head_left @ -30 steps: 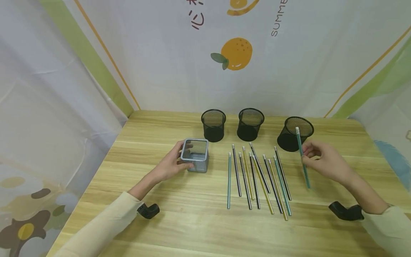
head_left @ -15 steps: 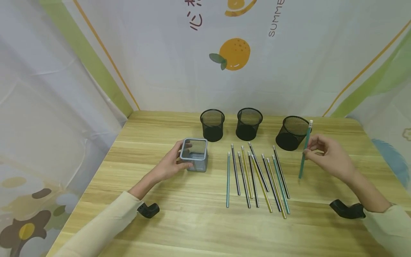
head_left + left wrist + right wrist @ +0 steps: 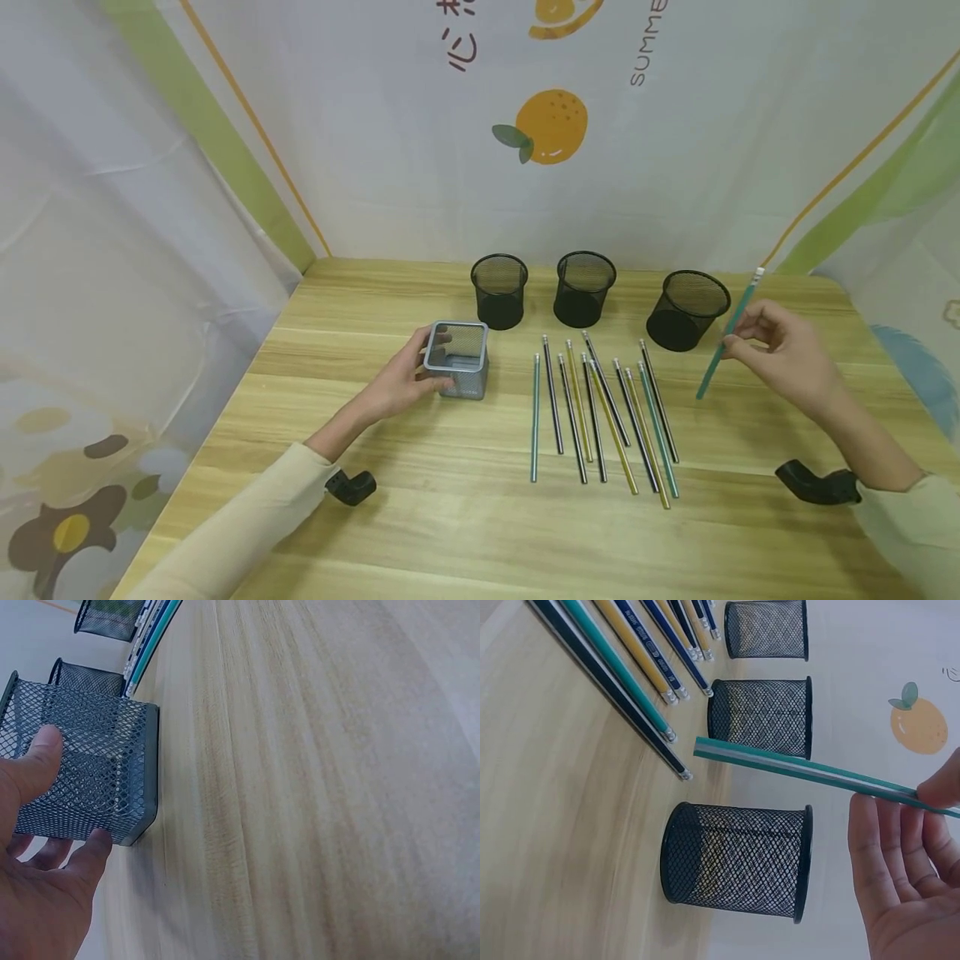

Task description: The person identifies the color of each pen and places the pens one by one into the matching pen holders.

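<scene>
My left hand (image 3: 397,382) grips a square grey mesh pen holder (image 3: 467,383) by its left side; in the left wrist view the thumb lies on one mesh wall (image 3: 94,761) and the fingertips touch another. Between thumb and fingers, my right hand (image 3: 787,354) pinches a green pencil (image 3: 727,337), tilted with its white eraser end up and to the right. Its lower end shows large in the right wrist view. Just left of that hand stands a round black mesh pen holder (image 3: 686,312). Several pencils (image 3: 600,417) in green, yellow and dark colours lie on the table between the hands.
Two more round black mesh holders, one at the left (image 3: 500,293) and one in the middle (image 3: 585,290), stand along the table's back edge. A printed curtain (image 3: 390,150) hangs behind the wooden table (image 3: 450,533).
My right hand has moved a little right and up, and the green pencil has swung from leaning left to leaning right. The left hand stays on the grey pen holder.
</scene>
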